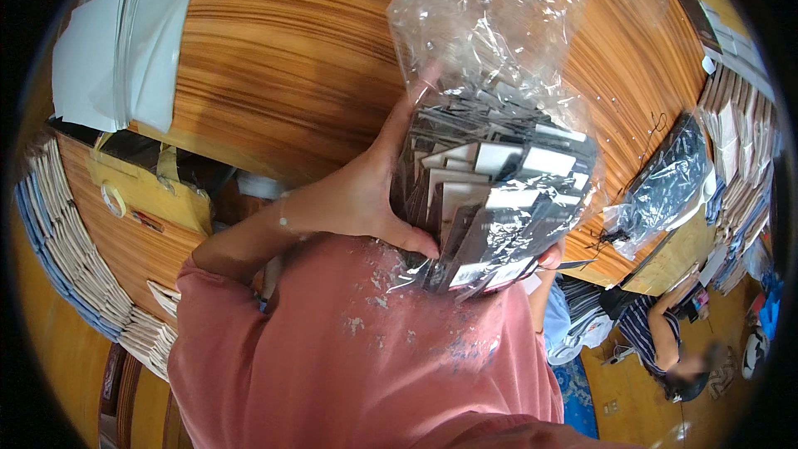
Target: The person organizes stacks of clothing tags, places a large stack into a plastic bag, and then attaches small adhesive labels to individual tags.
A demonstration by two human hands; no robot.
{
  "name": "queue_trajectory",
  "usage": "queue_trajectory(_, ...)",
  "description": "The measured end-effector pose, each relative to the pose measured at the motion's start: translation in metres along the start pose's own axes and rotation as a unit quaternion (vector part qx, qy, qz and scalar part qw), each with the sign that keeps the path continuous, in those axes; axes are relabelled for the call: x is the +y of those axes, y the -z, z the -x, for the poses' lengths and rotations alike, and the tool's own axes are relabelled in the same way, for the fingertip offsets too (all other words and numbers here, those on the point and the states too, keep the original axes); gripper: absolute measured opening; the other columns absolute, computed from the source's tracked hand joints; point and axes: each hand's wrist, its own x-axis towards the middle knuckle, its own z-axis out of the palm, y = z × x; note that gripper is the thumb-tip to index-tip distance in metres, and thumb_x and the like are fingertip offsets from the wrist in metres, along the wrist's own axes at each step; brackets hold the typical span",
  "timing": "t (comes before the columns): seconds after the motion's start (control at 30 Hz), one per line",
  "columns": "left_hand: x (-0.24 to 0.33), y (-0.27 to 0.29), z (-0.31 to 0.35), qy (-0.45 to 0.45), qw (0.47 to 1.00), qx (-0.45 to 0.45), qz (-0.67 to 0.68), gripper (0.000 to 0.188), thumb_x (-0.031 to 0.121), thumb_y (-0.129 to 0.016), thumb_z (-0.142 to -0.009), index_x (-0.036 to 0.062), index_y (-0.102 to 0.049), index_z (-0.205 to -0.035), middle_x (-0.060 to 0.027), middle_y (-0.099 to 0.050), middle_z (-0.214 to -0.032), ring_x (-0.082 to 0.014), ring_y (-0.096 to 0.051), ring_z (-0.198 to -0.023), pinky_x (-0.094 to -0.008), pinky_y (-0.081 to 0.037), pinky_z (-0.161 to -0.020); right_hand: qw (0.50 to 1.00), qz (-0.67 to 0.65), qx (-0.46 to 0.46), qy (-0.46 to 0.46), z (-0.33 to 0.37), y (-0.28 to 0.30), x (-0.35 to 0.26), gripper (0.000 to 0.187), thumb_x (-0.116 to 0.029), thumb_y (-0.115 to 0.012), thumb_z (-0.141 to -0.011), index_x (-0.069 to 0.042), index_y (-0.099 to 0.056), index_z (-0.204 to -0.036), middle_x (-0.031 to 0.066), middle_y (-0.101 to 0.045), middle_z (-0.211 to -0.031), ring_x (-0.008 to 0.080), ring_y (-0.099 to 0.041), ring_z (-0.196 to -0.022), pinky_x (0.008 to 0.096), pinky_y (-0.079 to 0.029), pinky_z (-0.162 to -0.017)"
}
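A clear plastic bag (490, 25) stuffed with black, white and grey card tags (499, 162) is held up in front of my chest, over the table's near edge. My left hand (366, 191) grips its left side, thumb low and fingers spread up along the plastic. Only a bit of my right hand (550, 256) shows at the bag's lower right edge, closed against it; the bag hides the rest. The tags lie packed in uneven layers, and the loose upper part of the bag rises crumpled above them.
White sheets (91, 58) lie at the left of the wood-grain table (283, 58). A plastic-wrapped black bundle (669, 166) with cords sits at the right. Folded stacks (75, 233) stand lower left, others far right. Another person (665, 333) is at lower right.
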Motion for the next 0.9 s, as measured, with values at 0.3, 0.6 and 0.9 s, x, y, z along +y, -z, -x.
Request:
queue_trajectory(0.3,-0.009,-0.004,0.018,0.043,0.999,0.025,0.017,0.142,0.028,-0.089,-0.049,0.0039,0.019,-0.139,-0.0166,0.003,-0.148,-0.0254,-0.004,-0.136,-0.0368,-0.007,-0.11,1.0,0.011,0.015,0.021,0.005,0.012,0.015,0.132,-0.042,-0.086,-0.041,0.0,-0.011,-0.141,0.0167,-0.03,-0.137,0.0286,-0.035,-0.125,0.0374,-0.027,-0.104)
queue_trajectory(0.6,-0.011,0.004,0.019,0.028,0.999,-0.014,-0.037,0.144,0.027,-0.09,-0.048,0.0062,0.019,-0.139,-0.0159,-0.009,-0.146,-0.0257,-0.011,-0.135,-0.0366,-0.009,-0.109,0.994,0.067,-0.019,0.087,-0.014,-0.035,-0.012,0.123,-0.037,-0.084,-0.046,-0.001,-0.014,-0.14,0.0163,-0.03,-0.137,0.0285,-0.032,-0.126,0.0386,-0.025,-0.105)
queue_trajectory(0.9,-0.002,-0.006,0.021,0.083,0.99,0.051,0.101,0.14,0.023,-0.088,-0.051,0.0079,0.02,-0.139,-0.0169,-0.011,-0.146,-0.0261,-0.015,-0.135,-0.0381,-0.011,-0.108,0.988,0.038,-0.013,0.147,-0.02,-0.052,-0.017,0.12,-0.034,-0.082,-0.052,0.0,-0.007,-0.14,0.0215,-0.025,-0.14,0.0307,-0.03,-0.128,0.0385,-0.019,-0.106)
